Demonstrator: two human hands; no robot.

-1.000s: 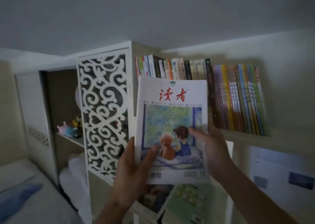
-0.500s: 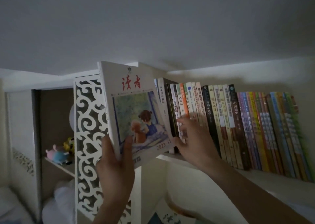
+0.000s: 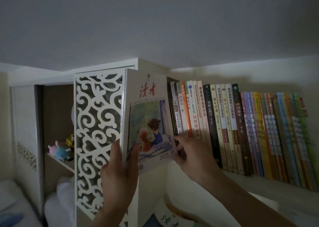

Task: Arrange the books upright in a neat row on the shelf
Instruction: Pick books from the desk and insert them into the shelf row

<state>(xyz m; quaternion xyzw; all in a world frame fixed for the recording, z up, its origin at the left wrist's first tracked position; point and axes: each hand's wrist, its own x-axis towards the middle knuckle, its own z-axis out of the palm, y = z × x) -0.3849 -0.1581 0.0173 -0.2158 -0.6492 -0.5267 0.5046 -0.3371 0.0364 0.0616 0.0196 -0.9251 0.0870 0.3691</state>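
Magazine: we are bringing the magazine (image 3: 148,121) upright now, no longer flat-on to us, and tucking it in at the left end of the row of books (image 3: 241,131).
Left hand: our left hand (image 3: 119,173) is gripping the magazine's lower corner, thumb across the cover and fingers behind.
Right hand: our right hand (image 3: 191,152) is pressing loose, near-straight fingers against the leftmost spines, holding nothing and keeping a gap.
Shelf: the shelf (image 3: 259,183) is carrying the row, and it is standing upright.
Meaning: we are judging this insertion nearly done, with only the slide inward remaining.
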